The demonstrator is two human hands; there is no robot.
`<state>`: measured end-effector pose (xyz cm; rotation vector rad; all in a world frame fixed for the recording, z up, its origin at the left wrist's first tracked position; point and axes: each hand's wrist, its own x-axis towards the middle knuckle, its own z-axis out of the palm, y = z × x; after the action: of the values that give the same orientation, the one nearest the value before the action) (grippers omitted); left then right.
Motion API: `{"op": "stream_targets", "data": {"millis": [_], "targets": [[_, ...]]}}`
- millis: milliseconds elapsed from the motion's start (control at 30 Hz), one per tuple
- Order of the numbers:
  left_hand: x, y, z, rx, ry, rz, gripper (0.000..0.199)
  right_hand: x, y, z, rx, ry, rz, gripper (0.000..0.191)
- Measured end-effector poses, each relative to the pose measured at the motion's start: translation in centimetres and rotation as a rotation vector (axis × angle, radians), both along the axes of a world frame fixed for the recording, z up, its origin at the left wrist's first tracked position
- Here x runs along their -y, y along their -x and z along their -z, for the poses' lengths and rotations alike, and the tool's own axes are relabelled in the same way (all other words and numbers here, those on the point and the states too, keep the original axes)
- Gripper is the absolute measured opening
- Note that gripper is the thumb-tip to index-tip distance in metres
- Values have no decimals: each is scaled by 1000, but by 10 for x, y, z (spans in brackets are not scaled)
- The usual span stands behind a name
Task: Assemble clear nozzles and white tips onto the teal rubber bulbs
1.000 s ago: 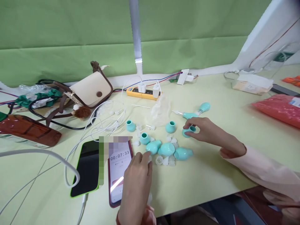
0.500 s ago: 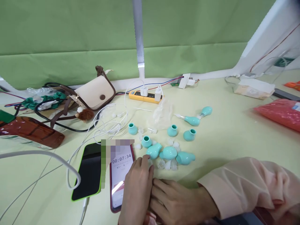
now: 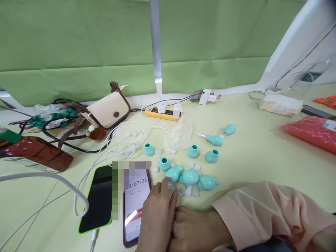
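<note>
My left hand is over the right edge of a phone showing a timer. Its index fingertip touches a teal bulb, and the thumb is apart from the index finger. Close beside it, my right hand is curled, its fingertips hidden behind my left hand. More bulb-shaped teal pieces lie near, one in the middle and one at the right. Several teal pieces with open necks stand behind, such as one. Small translucent caps lie in front of the bulbs.
A green-edged phone and white cables lie on the left, near a brown bottle and a cream bag. Behind are a yellow power strip and a plastic bag. A red packet lies right.
My right hand has shifted left and curled more behind my left hand. My left index finger reaches out further, with the thumb more apart. The view has tilted slightly, and the timer has advanced.
</note>
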<state>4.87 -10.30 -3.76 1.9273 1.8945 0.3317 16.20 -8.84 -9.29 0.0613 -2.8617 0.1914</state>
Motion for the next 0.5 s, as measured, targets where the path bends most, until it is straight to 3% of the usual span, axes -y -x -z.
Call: {"op": "stream_targets", "data": {"millis": [67, 167, 267, 300, 400, 500], "targets": [[1, 2, 1, 6, -16, -2, 29, -4, -8, -10, 23, -1, -4, 7], [4, 4, 3, 59, -170, -78, 30, -21, -29, -44, 39, -19, 63, 21], [8, 2, 4, 182, -464, -190, 25, -48, -50, -82, 52, -26, 348, 20], [10, 1, 5, 218, -550, -220, 22, -57, -53, -90, 85, -19, 517, 23], [12, -7, 6, 271, -715, -277, 17, -80, -53, -96, 122, -48, 676, 24], [12, -13, 9, 249, -751, -273, 20, -95, -51, -95, 165, -32, 733, 24]]}}
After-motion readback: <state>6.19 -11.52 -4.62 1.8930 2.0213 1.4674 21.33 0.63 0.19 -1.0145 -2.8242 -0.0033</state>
